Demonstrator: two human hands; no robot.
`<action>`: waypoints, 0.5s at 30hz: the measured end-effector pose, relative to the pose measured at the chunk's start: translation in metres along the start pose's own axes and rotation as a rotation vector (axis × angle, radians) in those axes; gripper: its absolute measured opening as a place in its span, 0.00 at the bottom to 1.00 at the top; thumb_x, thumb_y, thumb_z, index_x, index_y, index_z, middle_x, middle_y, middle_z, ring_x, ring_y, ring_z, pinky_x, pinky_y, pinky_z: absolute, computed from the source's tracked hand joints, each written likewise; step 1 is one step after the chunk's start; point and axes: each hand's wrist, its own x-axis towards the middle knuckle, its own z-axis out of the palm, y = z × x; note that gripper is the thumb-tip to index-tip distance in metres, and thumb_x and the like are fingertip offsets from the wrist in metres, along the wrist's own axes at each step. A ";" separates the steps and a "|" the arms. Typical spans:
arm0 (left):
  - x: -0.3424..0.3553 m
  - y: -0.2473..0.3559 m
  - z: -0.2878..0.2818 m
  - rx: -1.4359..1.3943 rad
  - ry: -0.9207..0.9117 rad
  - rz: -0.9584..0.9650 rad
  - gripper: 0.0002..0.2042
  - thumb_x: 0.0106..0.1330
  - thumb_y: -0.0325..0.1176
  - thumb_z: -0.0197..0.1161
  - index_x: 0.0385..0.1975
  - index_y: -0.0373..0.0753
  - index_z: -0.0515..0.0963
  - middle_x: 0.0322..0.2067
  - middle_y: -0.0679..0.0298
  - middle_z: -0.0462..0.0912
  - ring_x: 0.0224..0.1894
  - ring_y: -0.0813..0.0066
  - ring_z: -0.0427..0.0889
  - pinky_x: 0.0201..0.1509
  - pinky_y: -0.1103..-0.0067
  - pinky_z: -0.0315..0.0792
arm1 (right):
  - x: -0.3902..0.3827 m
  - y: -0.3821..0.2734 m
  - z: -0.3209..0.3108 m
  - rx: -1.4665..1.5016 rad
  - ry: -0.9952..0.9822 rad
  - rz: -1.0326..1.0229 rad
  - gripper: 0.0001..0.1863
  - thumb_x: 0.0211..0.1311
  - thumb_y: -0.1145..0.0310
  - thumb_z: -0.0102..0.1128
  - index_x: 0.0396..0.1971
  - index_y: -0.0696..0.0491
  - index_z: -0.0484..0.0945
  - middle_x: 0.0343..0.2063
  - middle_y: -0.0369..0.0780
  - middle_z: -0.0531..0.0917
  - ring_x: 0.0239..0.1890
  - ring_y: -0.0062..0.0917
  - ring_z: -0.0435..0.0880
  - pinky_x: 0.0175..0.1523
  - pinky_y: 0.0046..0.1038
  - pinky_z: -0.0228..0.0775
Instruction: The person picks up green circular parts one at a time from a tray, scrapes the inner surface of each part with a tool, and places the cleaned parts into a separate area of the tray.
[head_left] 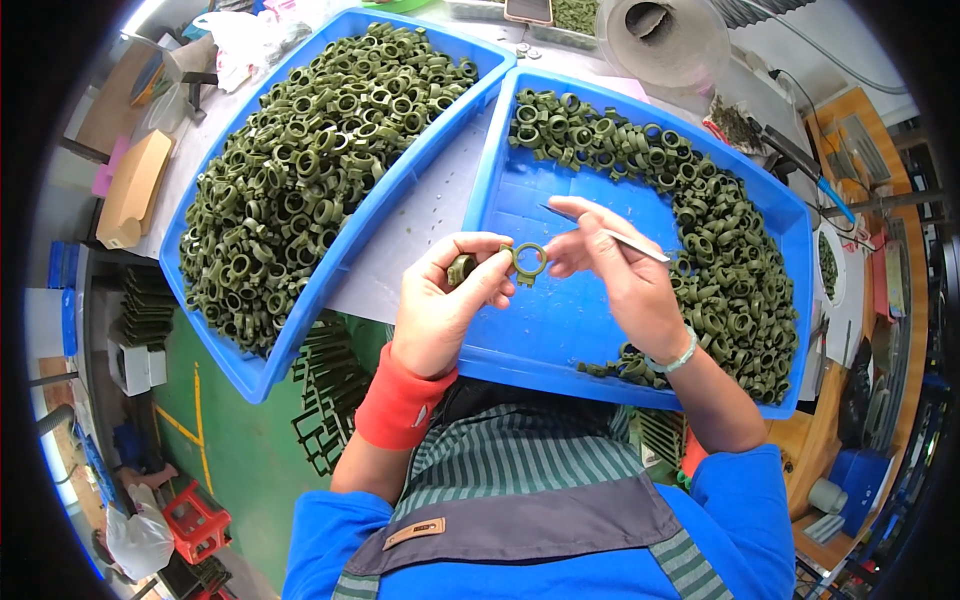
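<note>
Olive-green rings [300, 170] are heaped in two bright blue trays [480, 170]. A red wristband [400, 405] is worn on the left; the right bracelet [675, 357] appears pale green. Grey-green stripes are shown on the apron [520, 460].

A flat phone [528, 10] with a dark screen lies at the top edge of the table, just beyond the far rims of the two blue trays. At the left end of the table a tan cardboard box [132, 190] lies tilted, with a pink flat piece just beside it, and a crumpled white plastic bag [232, 40] sits near the top left corner. On the person's grey apron, a small tan rectangular label [414, 532] is sewn at a slant, and its print is too small to make out.
</note>
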 end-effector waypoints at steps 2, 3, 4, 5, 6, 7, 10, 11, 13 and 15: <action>-0.001 -0.001 -0.001 0.001 0.006 0.021 0.10 0.68 0.26 0.63 0.47 0.31 0.79 0.34 0.63 0.83 0.32 0.81 0.82 0.37 0.84 0.77 | 0.002 -0.005 -0.002 -0.013 0.020 -0.037 0.16 0.77 0.66 0.48 0.53 0.61 0.77 0.40 0.42 0.84 0.41 0.19 0.83 0.47 0.23 0.76; -0.001 0.000 0.000 0.049 0.010 0.062 0.10 0.68 0.26 0.63 0.47 0.30 0.79 0.34 0.63 0.83 0.32 0.81 0.82 0.36 0.84 0.77 | 0.003 -0.009 -0.003 -0.030 0.048 -0.127 0.17 0.77 0.65 0.48 0.52 0.61 0.77 0.39 0.41 0.84 0.40 0.19 0.82 0.46 0.22 0.75; -0.001 0.001 0.001 0.098 0.015 0.103 0.10 0.69 0.25 0.63 0.47 0.30 0.79 0.34 0.62 0.83 0.32 0.81 0.82 0.36 0.85 0.77 | 0.003 -0.012 -0.005 -0.048 0.075 -0.217 0.18 0.77 0.63 0.47 0.52 0.61 0.78 0.39 0.40 0.84 0.39 0.18 0.81 0.45 0.22 0.74; -0.002 0.001 0.000 0.097 0.017 0.102 0.10 0.69 0.25 0.63 0.47 0.30 0.79 0.34 0.62 0.83 0.32 0.81 0.82 0.36 0.85 0.77 | 0.002 -0.013 -0.009 -0.033 0.031 -0.227 0.17 0.77 0.64 0.48 0.48 0.61 0.79 0.37 0.38 0.83 0.38 0.17 0.81 0.45 0.21 0.74; -0.002 0.002 0.000 0.117 0.015 0.111 0.10 0.69 0.25 0.62 0.47 0.29 0.79 0.33 0.62 0.83 0.32 0.81 0.82 0.36 0.85 0.77 | 0.001 -0.015 -0.014 -0.033 0.029 -0.225 0.17 0.77 0.64 0.48 0.48 0.61 0.79 0.37 0.38 0.83 0.38 0.17 0.81 0.45 0.21 0.74; -0.002 0.003 -0.001 0.138 0.013 0.120 0.10 0.69 0.24 0.62 0.47 0.29 0.79 0.33 0.62 0.83 0.31 0.81 0.82 0.36 0.85 0.77 | 0.000 -0.017 -0.019 -0.069 -0.027 -0.201 0.16 0.77 0.64 0.48 0.45 0.61 0.80 0.37 0.37 0.83 0.37 0.17 0.81 0.45 0.21 0.74; -0.001 0.005 -0.002 0.158 0.010 0.117 0.10 0.69 0.24 0.62 0.47 0.29 0.79 0.33 0.62 0.83 0.31 0.81 0.82 0.36 0.84 0.77 | 0.001 -0.016 -0.020 -0.139 -0.081 -0.219 0.15 0.76 0.66 0.49 0.41 0.61 0.80 0.36 0.37 0.82 0.36 0.18 0.81 0.43 0.21 0.74; -0.001 0.006 -0.002 0.158 0.009 0.116 0.10 0.69 0.24 0.62 0.47 0.29 0.79 0.33 0.62 0.83 0.31 0.81 0.82 0.36 0.84 0.77 | 0.001 -0.015 -0.019 -0.172 -0.079 -0.263 0.14 0.76 0.67 0.50 0.40 0.62 0.80 0.35 0.38 0.82 0.35 0.18 0.81 0.42 0.20 0.75; -0.002 0.009 -0.002 0.142 -0.026 0.103 0.10 0.69 0.24 0.62 0.47 0.29 0.79 0.32 0.62 0.83 0.31 0.81 0.82 0.36 0.84 0.77 | 0.001 -0.013 -0.018 -0.206 -0.077 -0.306 0.13 0.76 0.68 0.50 0.39 0.62 0.80 0.35 0.38 0.82 0.34 0.18 0.81 0.40 0.20 0.75; -0.002 0.008 -0.002 0.149 -0.025 0.117 0.11 0.69 0.24 0.61 0.48 0.28 0.78 0.33 0.62 0.83 0.31 0.81 0.81 0.36 0.85 0.76 | 0.003 -0.010 -0.019 -0.260 -0.119 -0.375 0.12 0.75 0.69 0.50 0.39 0.62 0.80 0.36 0.39 0.82 0.34 0.18 0.81 0.39 0.21 0.75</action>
